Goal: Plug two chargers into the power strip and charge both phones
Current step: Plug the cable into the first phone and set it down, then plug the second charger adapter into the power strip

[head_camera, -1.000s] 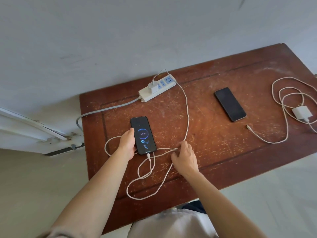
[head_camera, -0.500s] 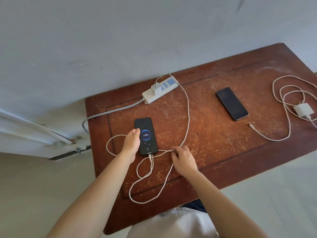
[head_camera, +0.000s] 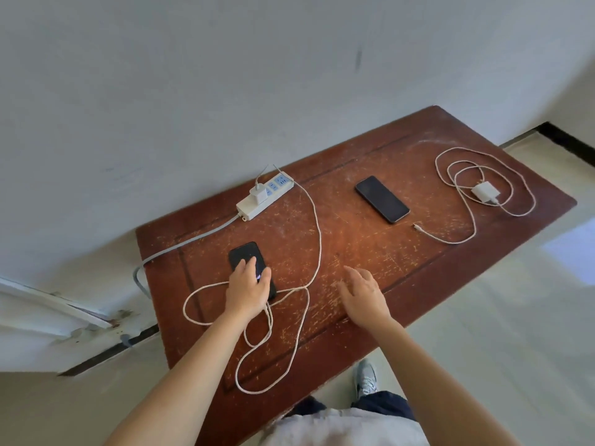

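Note:
A white power strip [head_camera: 254,206] lies at the table's back left with one white charger [head_camera: 258,194] plugged in. Its cable [head_camera: 317,249] loops down to a black phone [head_camera: 243,256] near the left. My left hand [head_camera: 246,289] lies flat on top of that phone, covering its lower half. My right hand [head_camera: 363,296] hovers open over bare wood, holding nothing. A second black phone [head_camera: 382,198] lies dark at centre right. A second white charger [head_camera: 485,192] with its coiled cable [head_camera: 450,241] rests unplugged at the far right.
The worn brown wooden table [head_camera: 370,252] stands against a grey wall [head_camera: 225,75]. The strip's grey cord [head_camera: 190,241] runs off the left edge. Pale floor lies to the right and in front. My shoe [head_camera: 365,378] shows below the table's front edge.
My right hand let go of the cable and lifted to the right, fingers spread. My left hand slid from the phone's left side onto its screen. The view shifted right.

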